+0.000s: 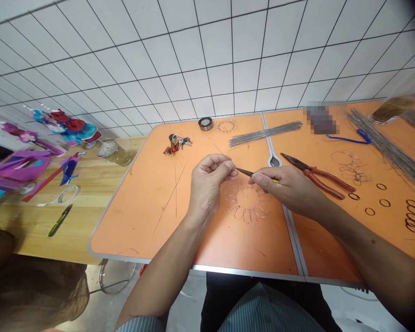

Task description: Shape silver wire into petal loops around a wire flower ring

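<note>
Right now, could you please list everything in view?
orange table: one, orange, centre
wooden table: one, pale brown, left
wire flower: one, copper, under the hands
wire bundles: two, grey, on the orange table
pliers: one, red, right of the hands
wire rings: several, dark, right edge
keys: one bunch, silver and red, far edge
tape roll: one, dark, far edge
blue cord: one, blue, far right
jar: one, clear, wooden table
paper pieces: several, purple, wooden table
thin stick: one, dark and yellow, between the hands
left hand: one, on the stick's dark end
right hand: one, on the stick's yellow end
</note>
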